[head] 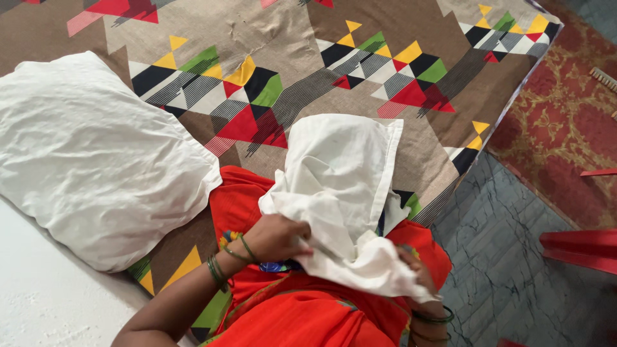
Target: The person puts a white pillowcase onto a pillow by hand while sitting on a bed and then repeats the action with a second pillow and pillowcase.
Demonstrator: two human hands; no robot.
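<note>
My left hand grips the bunched open end of a white pillowcase, which is drawn over a pillow standing up against my lap on the bed. My right hand grips the same bunched cloth lower on the right, partly hidden under the folds. Green bangles sit on both wrists. An orange-red garment lies under the hands, covering my lap. A second white pillow lies flat on the bed to the left, apart from my hands.
The bed carries a brown sheet with coloured triangles. Its edge runs down the right side, beside a grey stone floor and a red patterned rug. A red object lies at the right. A white wall surface is at the lower left.
</note>
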